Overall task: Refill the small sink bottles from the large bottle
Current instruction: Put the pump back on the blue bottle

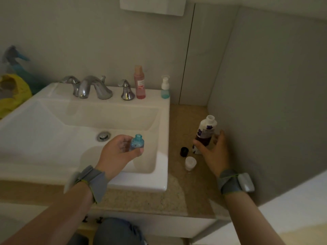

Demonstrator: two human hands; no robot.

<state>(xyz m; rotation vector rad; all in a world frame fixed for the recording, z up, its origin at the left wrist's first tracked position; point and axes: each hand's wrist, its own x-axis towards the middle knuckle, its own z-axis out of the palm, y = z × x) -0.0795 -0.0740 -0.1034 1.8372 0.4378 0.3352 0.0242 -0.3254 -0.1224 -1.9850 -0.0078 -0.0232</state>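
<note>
— Where's the small blue bottle [137,143]?
— Uncapped, upright over the sink [162,174] basin, pinched in the left hand [118,152], fingers and thumb.
— And the large bottle [206,131]?
— Over the worktop [185,117] right of the sink, open-necked and tilted (purple flowers on its label), with the right hand [214,152] wrapping its fingers round the lower half. A black cap [184,151] and a clear cap [190,162] lie just beside it.

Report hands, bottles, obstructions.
Left hand holds uncapped small blue bottle over sink. Right hand holds open large bottle on counter. Black cap, white cap alongside.
</note>
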